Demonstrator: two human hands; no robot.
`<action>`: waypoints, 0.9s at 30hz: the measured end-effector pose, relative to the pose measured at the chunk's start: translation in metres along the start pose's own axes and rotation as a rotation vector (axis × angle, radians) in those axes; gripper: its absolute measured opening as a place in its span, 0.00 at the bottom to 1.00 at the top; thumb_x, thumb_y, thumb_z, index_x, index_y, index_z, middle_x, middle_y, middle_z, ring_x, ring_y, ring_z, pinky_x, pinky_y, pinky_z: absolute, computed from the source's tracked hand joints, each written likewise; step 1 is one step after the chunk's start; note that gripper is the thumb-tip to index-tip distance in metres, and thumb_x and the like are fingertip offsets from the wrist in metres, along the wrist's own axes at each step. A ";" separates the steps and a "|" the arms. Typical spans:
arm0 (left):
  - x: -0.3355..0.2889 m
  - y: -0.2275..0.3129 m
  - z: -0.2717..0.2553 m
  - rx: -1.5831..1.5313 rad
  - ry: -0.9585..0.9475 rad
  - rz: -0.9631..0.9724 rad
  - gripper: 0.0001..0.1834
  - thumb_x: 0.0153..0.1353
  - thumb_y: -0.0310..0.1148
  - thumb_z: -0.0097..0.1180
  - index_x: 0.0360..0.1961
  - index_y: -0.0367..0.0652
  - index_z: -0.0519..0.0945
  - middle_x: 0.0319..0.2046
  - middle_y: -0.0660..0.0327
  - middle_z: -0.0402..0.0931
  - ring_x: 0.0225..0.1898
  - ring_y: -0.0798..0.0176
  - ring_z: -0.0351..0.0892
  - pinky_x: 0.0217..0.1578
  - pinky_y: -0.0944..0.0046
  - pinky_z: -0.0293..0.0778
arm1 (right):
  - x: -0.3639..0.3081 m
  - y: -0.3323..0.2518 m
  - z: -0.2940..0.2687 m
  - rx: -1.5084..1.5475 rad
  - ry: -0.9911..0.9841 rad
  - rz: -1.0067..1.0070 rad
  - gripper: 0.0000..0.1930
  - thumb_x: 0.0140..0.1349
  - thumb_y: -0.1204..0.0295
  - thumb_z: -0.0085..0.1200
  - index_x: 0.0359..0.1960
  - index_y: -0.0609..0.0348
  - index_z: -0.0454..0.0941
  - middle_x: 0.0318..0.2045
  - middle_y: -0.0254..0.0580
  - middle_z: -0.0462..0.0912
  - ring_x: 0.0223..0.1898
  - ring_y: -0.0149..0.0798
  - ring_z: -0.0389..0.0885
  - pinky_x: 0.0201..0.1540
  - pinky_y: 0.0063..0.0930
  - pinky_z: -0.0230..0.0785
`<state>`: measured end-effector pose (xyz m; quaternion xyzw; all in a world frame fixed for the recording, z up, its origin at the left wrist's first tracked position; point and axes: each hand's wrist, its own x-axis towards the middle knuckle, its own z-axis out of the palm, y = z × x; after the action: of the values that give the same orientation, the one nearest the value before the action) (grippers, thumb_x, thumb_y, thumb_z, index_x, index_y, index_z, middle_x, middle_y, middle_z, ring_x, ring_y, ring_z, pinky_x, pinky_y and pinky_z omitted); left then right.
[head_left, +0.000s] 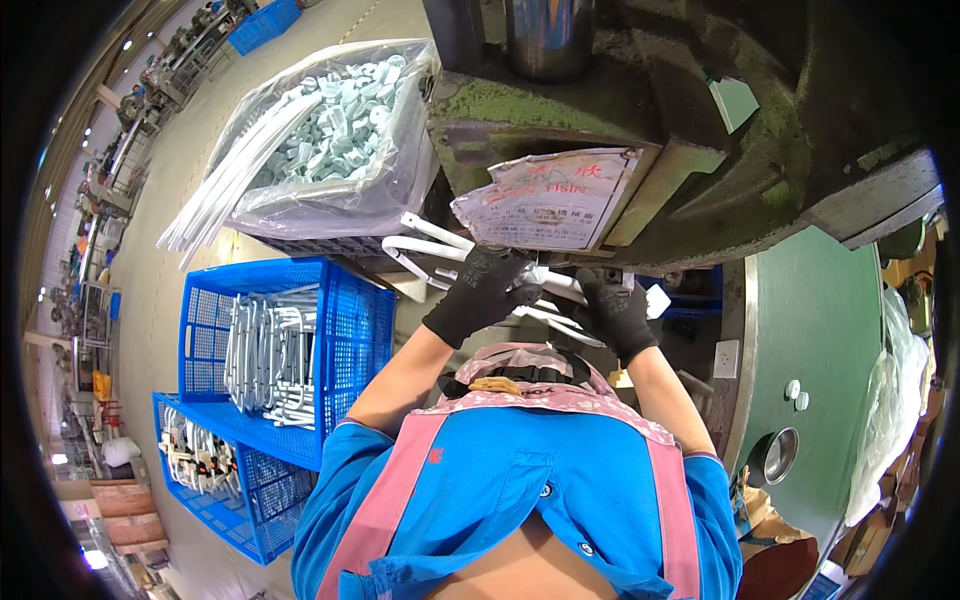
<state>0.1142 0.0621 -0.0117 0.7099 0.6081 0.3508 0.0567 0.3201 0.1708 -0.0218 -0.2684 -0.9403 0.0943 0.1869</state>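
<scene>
Both my hands wear black gloves and are close to the underside of a green-grey press machine [560, 130]. My left hand [484, 292] is closed around a white bent tube [430, 246], whose looped end sticks out to the left. My right hand [614, 312] grips the same tube farther right, fingers curled. A small white block-like piece [657, 301] shows just beyond my right hand. More white tubing shows between and below the hands. The machine's overhang hides exactly where the tube meets it.
At the upper left, a plastic-lined bin [400, 170] holds many pale plastic parts, with long white strips on top. Blue crates [350, 350] with white bent tubes stand at left. A green table [810, 330] at right carries a round metal bowl [775, 456] and small white discs.
</scene>
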 end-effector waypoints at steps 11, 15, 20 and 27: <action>-0.007 -0.028 0.004 0.021 -0.032 0.067 0.27 0.51 0.41 0.63 0.51 0.41 0.75 0.44 0.47 0.76 0.47 0.42 0.74 0.49 0.50 0.69 | -0.002 -0.007 0.002 -0.053 0.028 -0.009 0.17 0.48 0.51 0.62 0.33 0.47 0.79 0.26 0.42 0.80 0.29 0.49 0.80 0.30 0.39 0.72; -0.017 -0.072 -0.041 0.130 0.274 0.054 0.19 0.54 0.30 0.61 0.48 0.41 0.75 0.42 0.48 0.76 0.46 0.45 0.74 0.48 0.51 0.69 | -0.008 0.000 0.014 -0.085 0.002 0.029 0.18 0.48 0.51 0.61 0.32 0.48 0.77 0.28 0.42 0.79 0.33 0.49 0.80 0.33 0.42 0.71; -0.035 -0.122 -0.079 -0.018 0.209 -0.478 0.14 0.66 0.39 0.46 0.37 0.39 0.79 0.27 0.48 0.78 0.31 0.46 0.77 0.35 0.54 0.72 | -0.012 0.001 0.021 -0.035 0.015 0.159 0.21 0.48 0.54 0.64 0.45 0.44 0.81 0.37 0.45 0.82 0.40 0.50 0.80 0.41 0.41 0.72; -0.027 -0.132 -0.077 -0.541 0.106 -0.769 0.16 0.66 0.40 0.47 0.37 0.37 0.80 0.23 0.57 0.76 0.24 0.65 0.74 0.27 0.61 0.69 | 0.000 -0.016 0.005 -0.136 0.035 0.166 0.18 0.46 0.53 0.64 0.40 0.38 0.84 0.27 0.37 0.83 0.30 0.44 0.82 0.33 0.35 0.73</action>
<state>-0.0387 0.0446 -0.0329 0.3743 0.7157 0.4859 0.3341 0.3110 0.1573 -0.0218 -0.3590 -0.9157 0.0409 0.1761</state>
